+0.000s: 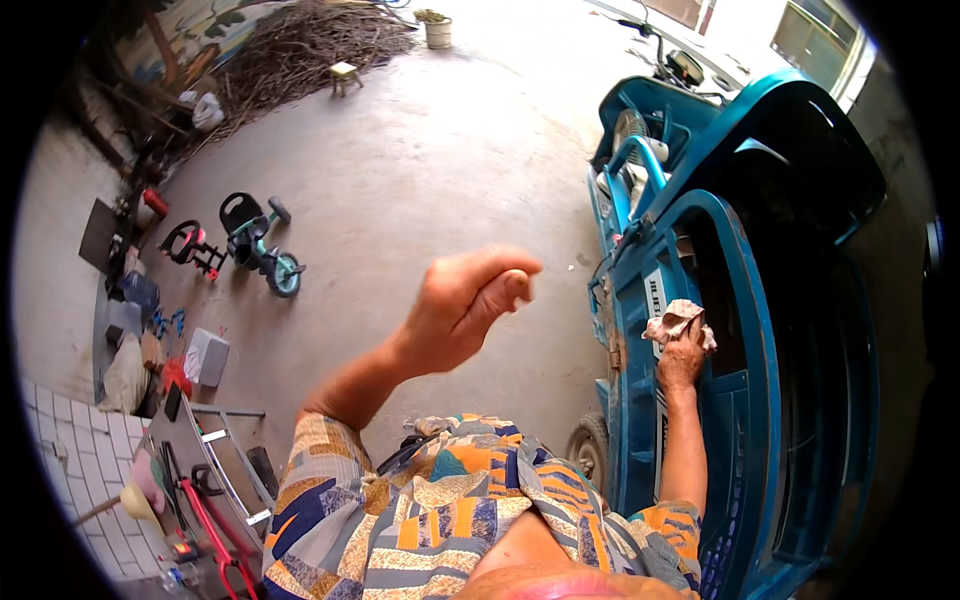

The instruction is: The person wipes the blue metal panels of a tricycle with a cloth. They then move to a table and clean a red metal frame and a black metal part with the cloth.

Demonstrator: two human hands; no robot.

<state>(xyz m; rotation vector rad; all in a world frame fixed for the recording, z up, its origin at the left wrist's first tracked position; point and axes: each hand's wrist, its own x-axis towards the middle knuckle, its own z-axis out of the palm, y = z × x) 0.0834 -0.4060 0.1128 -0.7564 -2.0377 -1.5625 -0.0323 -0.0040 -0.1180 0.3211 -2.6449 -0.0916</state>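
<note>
My right hand [681, 360] is closed on a crumpled pinkish cloth [676, 321] and presses it against the blue rear frame [745, 290] of a blue three-wheeled vehicle at the right. My left hand [462, 305] is raised in the air in front of me, its fingers curled loosely inward and holding nothing. It hovers over the concrete floor [430, 170], well left of the vehicle. My patterned short-sleeved shirt [440, 510] fills the lower middle.
One wheel [590, 445] of the vehicle shows near my body. A child's teal tricycle [262, 245] and a red one [190, 245] stand at left. A pile of brushwood [300, 45], a small stool [344, 75] and a pot [437, 30] lie at the far end. Clutter and a metal rack [215, 470] line the left wall.
</note>
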